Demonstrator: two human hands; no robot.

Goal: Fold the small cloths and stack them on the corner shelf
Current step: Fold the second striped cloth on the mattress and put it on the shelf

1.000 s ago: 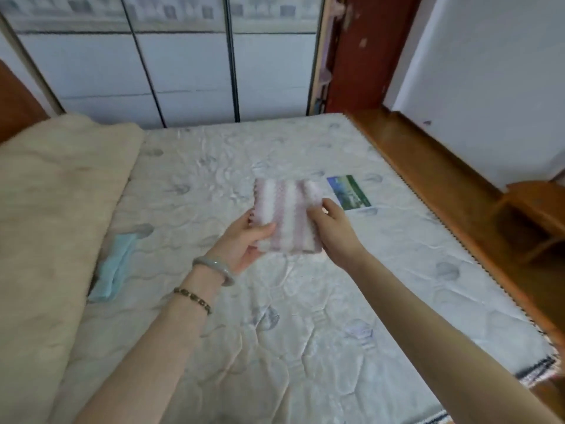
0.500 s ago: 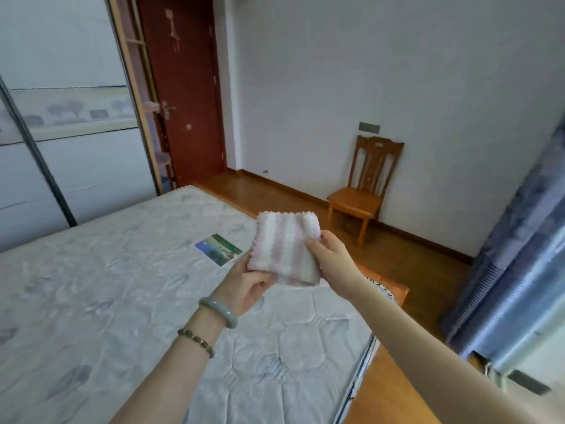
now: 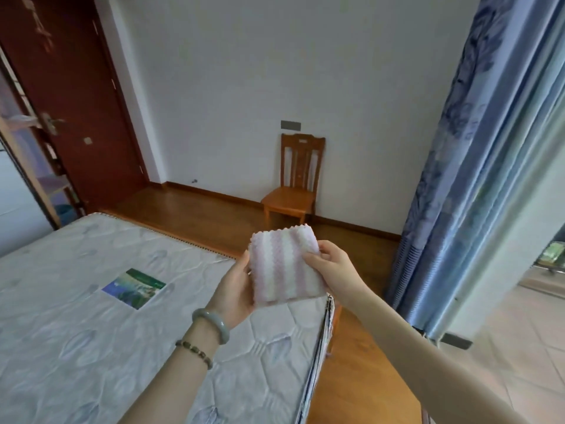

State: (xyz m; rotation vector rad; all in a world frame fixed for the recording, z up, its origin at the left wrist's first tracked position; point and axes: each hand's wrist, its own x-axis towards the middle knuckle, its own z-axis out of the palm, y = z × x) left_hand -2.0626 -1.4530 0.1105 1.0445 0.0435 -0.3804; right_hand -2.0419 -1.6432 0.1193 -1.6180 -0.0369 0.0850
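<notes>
Over the mattress [image 3: 91, 347] corner, we pinch the folded cloth [image 3: 284, 267], seemingly light and floppy, by its side edges, left hand [image 3: 235, 296] and right hand [image 3: 333, 270] each in a closed grip.

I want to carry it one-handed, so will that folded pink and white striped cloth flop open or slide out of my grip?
The striped cloth looks soft and light, so probably floppy. Its fluffy surface should resist slipping. One-handed, the folded layers may droop open; both hands, left hand and right hand, grip it now.
</notes>
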